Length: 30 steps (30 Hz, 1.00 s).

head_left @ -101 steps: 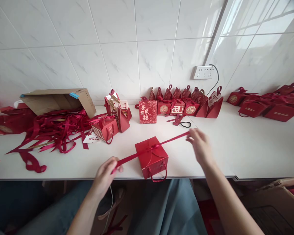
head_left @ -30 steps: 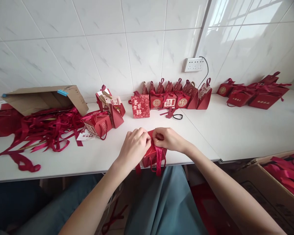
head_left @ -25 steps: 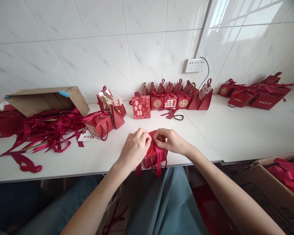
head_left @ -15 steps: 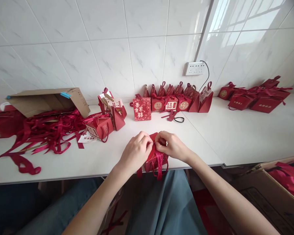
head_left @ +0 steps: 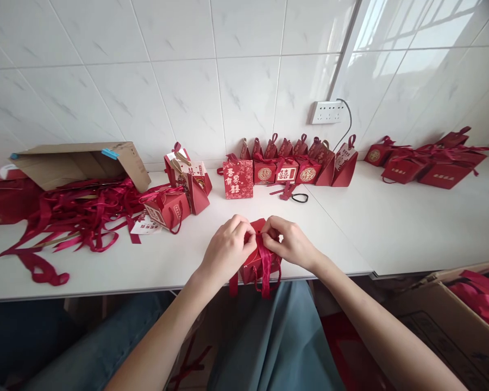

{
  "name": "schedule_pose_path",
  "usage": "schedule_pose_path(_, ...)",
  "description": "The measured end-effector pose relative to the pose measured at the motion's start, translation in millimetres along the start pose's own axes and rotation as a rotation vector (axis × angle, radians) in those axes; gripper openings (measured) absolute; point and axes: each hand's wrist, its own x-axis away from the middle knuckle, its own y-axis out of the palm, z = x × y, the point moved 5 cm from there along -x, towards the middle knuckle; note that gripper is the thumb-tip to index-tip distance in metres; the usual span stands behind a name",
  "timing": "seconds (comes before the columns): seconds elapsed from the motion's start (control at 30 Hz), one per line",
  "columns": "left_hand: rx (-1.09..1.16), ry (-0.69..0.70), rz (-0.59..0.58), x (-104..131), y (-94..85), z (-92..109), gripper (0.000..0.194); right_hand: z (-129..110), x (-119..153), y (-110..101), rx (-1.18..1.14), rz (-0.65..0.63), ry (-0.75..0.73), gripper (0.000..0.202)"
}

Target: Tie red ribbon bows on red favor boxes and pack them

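A small red gift box point(head_left: 250, 271) stands at the table's front edge between my hands, a shiny red ribbon point(head_left: 265, 266) hanging down its front. My left hand point(head_left: 231, 242) is closed in a pinch on the ribbon at the top left of the box. From the right, my right hand point(head_left: 284, 240) pinches the ribbon too, its fingers curled close to the left fingertips. The ribbon's ends hang over the table edge. The exact crossing of the ribbon between the fingertips is too small to make out.
Finished-looking red boxes point(head_left: 287, 170) line the wall, beside a black loop point(head_left: 300, 198). At left, a cardboard box point(head_left: 77, 163) leans over tangled ribbons point(head_left: 93, 217). More red boxes point(head_left: 442, 172) stand at right. A carton point(head_left: 436, 312) of red pieces is at lower right.
The view has shifted slightly. Both hands remain pinched over the box; a dark red bit of ribbon now shows between the fingertips, which are slightly farther apart.
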Motion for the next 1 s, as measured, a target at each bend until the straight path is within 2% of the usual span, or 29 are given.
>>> schedule_pose_path(0.1,0.024,-0.029,-0.084,-1.5,2.5,-3.8,0.009,7.3,3.0,0.5,-0.09,0.065,0.101,0.008)
schedule_pose_path(0.17,0.031,-0.033,-0.122,-2.7,4.1,-4.8,0.009,7.3,3.5,2.2,-0.108,0.061,0.109,0.004)
schedule_pose_path(0.27,0.039,-0.03,-0.092,-3.3,3.7,-4.6,0.011,0.7,0.2,2.8,-0.033,0.012,0.045,0.002)
schedule_pose_path(0.33,0.045,-0.035,-0.064,-2.8,3.1,-4.4,0.011,0.2,-3.3,1.9,-0.038,-0.034,0.068,0.005)
schedule_pose_path(0.43,0.06,-0.05,-0.075,-2.7,4.3,-5.6,0.009,8.4,-7.5,3.0,-0.242,-0.131,0.219,0.014)
schedule_pose_path(0.53,0.124,-0.077,-0.125,-6.9,6.6,-11.0,0.004,19.1,-12.3,3.6,-0.45,-0.144,0.355,0.022)
schedule_pose_path(0.63,0.191,-0.089,-0.216,-17.1,10.9,-20.5,0.003,27.4,-21.5,4.4,-0.592,-0.152,0.404,0.022)
schedule_pose_path(0.73,0.213,-0.12,-0.279,-31.3,14.6,-34.1,0.007,33.3,-34.4,4.5,-0.684,-0.195,0.387,0.019)
schedule_pose_path(0.87,0.254,-0.205,-0.237,-47.7,15.9,-55.8,0.012,40.9,-52.5,-4.9,-0.82,-0.155,0.361,0.023)
schedule_pose_path(1.0,0.383,-0.281,-0.199,-58.5,15.2,-75.5,0.018,40.1,-72.0,-28.1,-0.913,-0.044,0.323,0.022)
